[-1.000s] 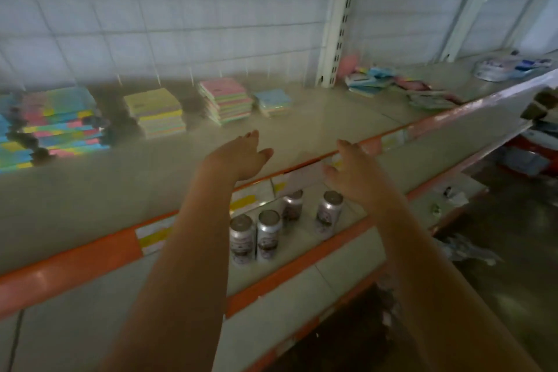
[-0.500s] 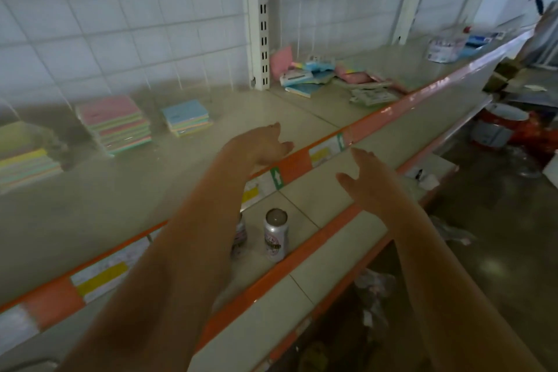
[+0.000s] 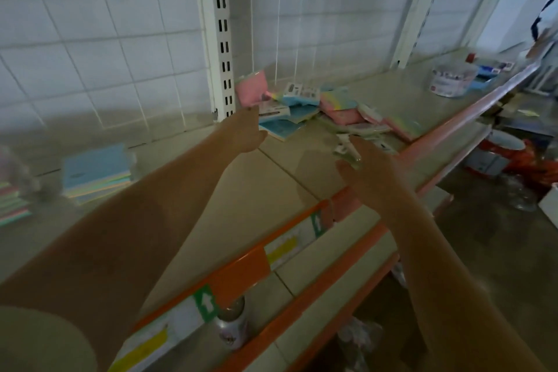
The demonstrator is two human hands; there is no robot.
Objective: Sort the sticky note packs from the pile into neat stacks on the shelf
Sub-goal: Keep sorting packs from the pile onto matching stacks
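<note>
A loose pile of sticky note packs (image 3: 320, 109), pink, blue and rainbow, lies on the shelf (image 3: 271, 178) right of the white upright. My left hand (image 3: 241, 133) stretches out with straight fingers and reaches the pile's left edge, near a blue pack (image 3: 283, 130). My right hand (image 3: 365, 163) is open too, its fingertips at the pile's front packs. Neither hand holds anything. A neat stack topped by a blue pack (image 3: 96, 169) stands at the left, and part of another stack (image 3: 12, 199) shows at the left edge.
The slotted white upright (image 3: 222, 39) divides the shelf bays. A clear tub (image 3: 453, 80) stands farther right on the shelf. An orange rail (image 3: 241, 269) with price labels edges the shelf. A can (image 3: 231, 326) stands on the lower shelf. Clutter lies on the floor at right.
My view has swung right along the shelf, from the sorted stacks to the loose pile. Both hands have moved forward and right, up to the pile.
</note>
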